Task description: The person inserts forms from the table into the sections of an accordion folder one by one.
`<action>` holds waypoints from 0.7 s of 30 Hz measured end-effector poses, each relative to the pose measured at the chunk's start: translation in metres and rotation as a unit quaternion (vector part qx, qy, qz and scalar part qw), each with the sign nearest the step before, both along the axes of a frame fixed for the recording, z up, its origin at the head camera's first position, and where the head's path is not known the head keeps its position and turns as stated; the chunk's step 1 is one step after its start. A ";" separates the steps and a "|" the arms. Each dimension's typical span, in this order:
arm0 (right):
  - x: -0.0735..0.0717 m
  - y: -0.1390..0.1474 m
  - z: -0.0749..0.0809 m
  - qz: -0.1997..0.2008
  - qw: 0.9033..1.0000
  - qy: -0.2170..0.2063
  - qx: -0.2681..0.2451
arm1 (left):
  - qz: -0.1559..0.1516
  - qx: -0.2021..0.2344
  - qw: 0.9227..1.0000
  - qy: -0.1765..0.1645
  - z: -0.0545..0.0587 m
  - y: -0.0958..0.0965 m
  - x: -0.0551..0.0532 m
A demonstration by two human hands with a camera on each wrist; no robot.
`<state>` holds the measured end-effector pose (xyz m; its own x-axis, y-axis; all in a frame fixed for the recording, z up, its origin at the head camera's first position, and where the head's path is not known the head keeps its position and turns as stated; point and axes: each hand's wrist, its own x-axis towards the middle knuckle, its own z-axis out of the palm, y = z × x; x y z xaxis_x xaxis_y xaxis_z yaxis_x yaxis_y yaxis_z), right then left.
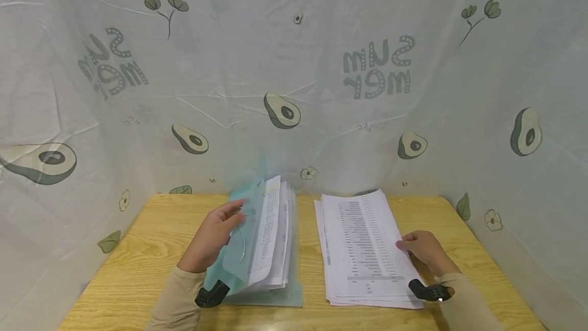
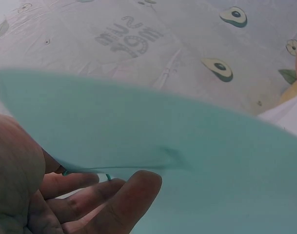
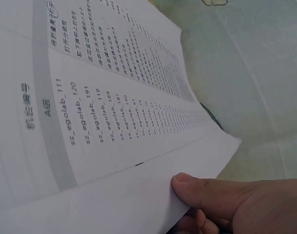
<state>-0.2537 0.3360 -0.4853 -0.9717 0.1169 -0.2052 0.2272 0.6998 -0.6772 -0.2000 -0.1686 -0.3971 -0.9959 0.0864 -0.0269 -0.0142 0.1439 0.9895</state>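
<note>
A translucent teal plastic folder (image 1: 294,298) lies on the left half of the table with its front cover raised. My left hand (image 1: 217,231) holds that cover (image 2: 226,165) by its edge, the thumb on one side and fingers curled round to the other. A thin cord loops from the cover near the thumb. Inside the folder, printed sheets (image 1: 271,223) stand partly tilted up. To the right lies a stack of printed papers (image 1: 363,249), its top sheet bearing a table of text. My right hand (image 1: 424,250) pinches the stack's right edge, thumb (image 3: 187,185) on top and fingers underneath.
Both paper piles rest on a light wooden table (image 1: 138,249). A pale curtain (image 1: 239,55) printed with avocados and flowers hangs behind the table and along both sides. Black wrist cameras (image 1: 212,294) are strapped over beige sleeves (image 1: 468,300).
</note>
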 end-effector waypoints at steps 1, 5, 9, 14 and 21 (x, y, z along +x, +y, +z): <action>0.000 0.001 -0.001 0.002 1.000 0.001 -0.001 | 0.001 -0.002 1.000 0.000 0.000 0.000 0.000; -0.001 0.005 -0.003 0.009 1.000 0.011 -0.018 | 0.006 -0.014 1.000 -0.001 0.000 -0.001 -0.001; 0.000 0.005 -0.003 0.015 0.999 0.026 -0.018 | 0.011 -0.019 1.000 -0.002 0.001 -0.001 -0.002; 0.007 -0.002 0.005 0.016 0.996 0.087 0.017 | 0.011 -0.014 1.000 -0.005 0.001 -0.001 -0.003; 0.014 -0.019 0.024 -0.008 0.991 0.133 0.028 | 0.019 -0.025 1.000 -0.003 0.003 -0.002 -0.002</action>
